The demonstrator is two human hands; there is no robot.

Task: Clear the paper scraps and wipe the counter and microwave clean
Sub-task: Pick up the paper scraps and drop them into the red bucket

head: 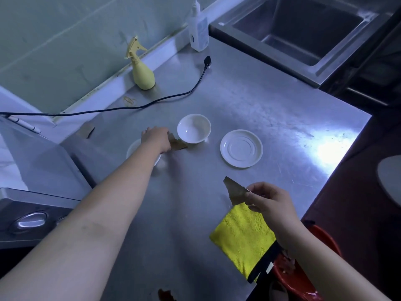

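R hand (pixel 269 203) pinches a brown paper scrap (pixel 235 191) btwn thumb & fingers, above the yellow cloth (pixel 240 237) at the counter (pixel 271 109) edge. L hand (pixel 155 137) is on a second scrap (pixel 176 144) just beside the white bowl (pixel 193 128). Its fingers are hidden, so it's possibly gripping; can't tell.

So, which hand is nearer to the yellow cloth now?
Right. The right hand pinches a paper scrap over the far edge of the yellow cloth. The left hand is far off, beside the white bowl.
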